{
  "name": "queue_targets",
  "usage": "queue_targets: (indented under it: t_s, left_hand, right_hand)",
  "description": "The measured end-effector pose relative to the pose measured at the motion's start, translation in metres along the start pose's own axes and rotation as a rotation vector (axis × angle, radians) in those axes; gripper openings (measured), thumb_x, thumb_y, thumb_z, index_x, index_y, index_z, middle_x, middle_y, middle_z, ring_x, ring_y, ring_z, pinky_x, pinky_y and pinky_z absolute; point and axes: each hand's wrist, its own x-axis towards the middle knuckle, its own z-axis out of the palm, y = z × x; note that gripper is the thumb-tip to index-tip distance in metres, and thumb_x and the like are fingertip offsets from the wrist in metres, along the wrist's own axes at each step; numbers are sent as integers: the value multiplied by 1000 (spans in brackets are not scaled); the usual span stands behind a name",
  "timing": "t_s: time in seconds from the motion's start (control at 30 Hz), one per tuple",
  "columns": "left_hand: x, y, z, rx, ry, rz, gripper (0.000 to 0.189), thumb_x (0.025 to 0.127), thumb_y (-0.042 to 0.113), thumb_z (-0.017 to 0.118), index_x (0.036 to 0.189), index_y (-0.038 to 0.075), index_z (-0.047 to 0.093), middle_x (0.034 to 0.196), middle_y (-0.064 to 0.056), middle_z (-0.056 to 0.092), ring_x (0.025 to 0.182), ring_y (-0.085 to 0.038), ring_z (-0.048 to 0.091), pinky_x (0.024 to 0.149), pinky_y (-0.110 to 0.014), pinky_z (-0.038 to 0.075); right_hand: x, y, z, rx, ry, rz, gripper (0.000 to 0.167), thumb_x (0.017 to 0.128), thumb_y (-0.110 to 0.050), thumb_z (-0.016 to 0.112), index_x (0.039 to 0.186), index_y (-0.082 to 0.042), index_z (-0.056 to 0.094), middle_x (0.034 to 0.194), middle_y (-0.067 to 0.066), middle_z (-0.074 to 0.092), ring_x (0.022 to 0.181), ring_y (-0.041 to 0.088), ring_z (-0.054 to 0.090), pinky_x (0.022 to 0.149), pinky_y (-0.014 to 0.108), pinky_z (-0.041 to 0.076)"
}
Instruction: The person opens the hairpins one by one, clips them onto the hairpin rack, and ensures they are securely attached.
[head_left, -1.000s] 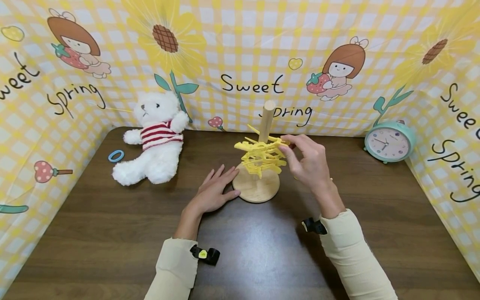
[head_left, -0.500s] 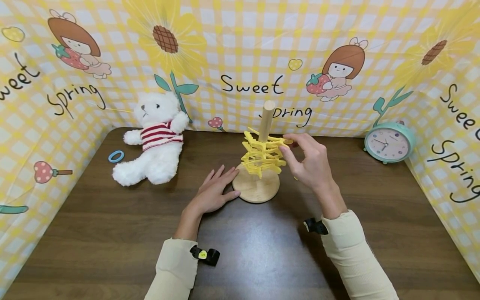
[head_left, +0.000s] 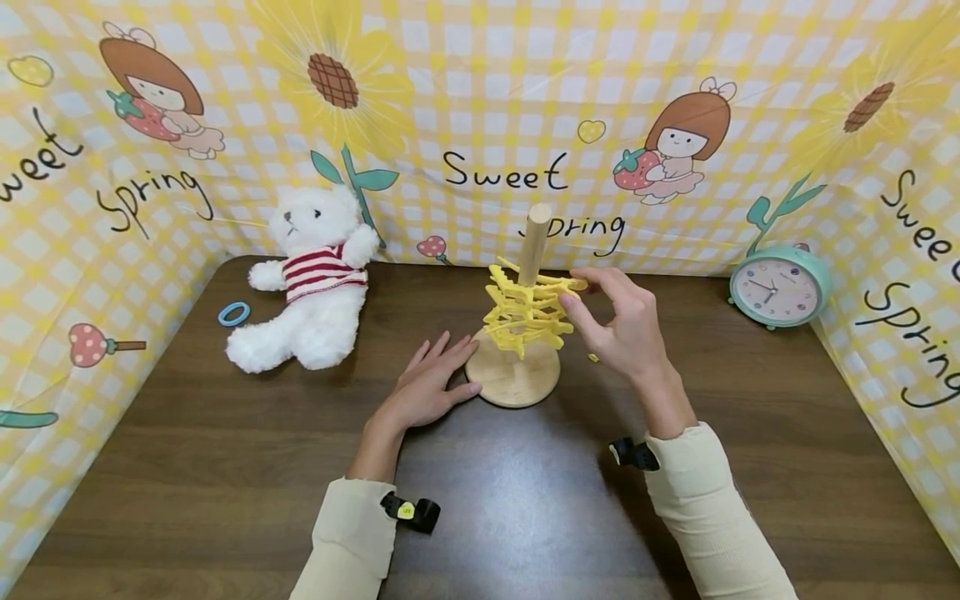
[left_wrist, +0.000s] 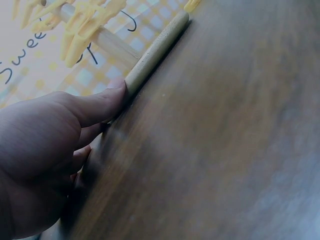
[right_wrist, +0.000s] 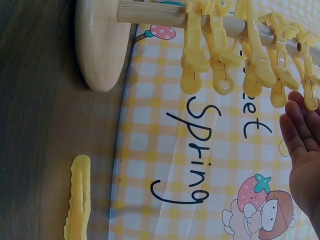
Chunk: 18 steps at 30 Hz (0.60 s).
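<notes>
Several yellow plastic pieces (head_left: 525, 317) with slotted, rounded ends are stacked around an upright wooden post (head_left: 534, 242), which stands on a round wooden base (head_left: 513, 379). My right hand (head_left: 618, 325) pinches the right end of an upper piece between thumb and index finger. In the right wrist view, the fingers (right_wrist: 300, 131) are at the end of the yellow piece farthest from the base. My left hand (head_left: 429, 385) lies beside the base with its fingers straight. Its thumb (left_wrist: 107, 100) touches the base's rim in the left wrist view.
A loose yellow piece (right_wrist: 80, 200) lies on the table right of the base. At the back left are a white teddy bear (head_left: 322, 325) and a blue ring (head_left: 234, 314). A mint alarm clock (head_left: 780, 287) stands at the back right, before a checked cloth (head_left: 480, 75).
The upper yellow pieces have turned around the post, with their left ends swinging toward the back. My right hand has shifted slightly right. The left hand has stayed at the base.
</notes>
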Motion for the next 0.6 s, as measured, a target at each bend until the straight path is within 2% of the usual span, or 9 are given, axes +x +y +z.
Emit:
queue_targets:
  t_s: [0.27,0.5,0.6]
  left_hand:
    - [-1,2,-1,-2,5,11,71,101,38,63,160,12,34,165,-8,28,155,-32,7,123,-50,-2]
    - [0,2,-1,8,7,1,69,102,37,62,160,13,34,165,-8,28,155,-31,8,123,-48,-2]
    - [0,2,-1,13,4,-4,69,102,38,61,160,13,33,165,-7,28,155,-31,7,123,-47,-2]
  right_hand:
    - [-3,2,0,38,5,24,32,84,-4,79,113,6,71,96,17,70,86,28,64,80,38,51]
    - [-10,7,-3,63,-11,63,35,89,-16,79,116,4,70,95,16,69,87,29,63,84,31,49]
    - [-14,10,-6,70,-27,73,37,88,-17,81,116,4,70,96,17,69,90,29,64,86,29,49]
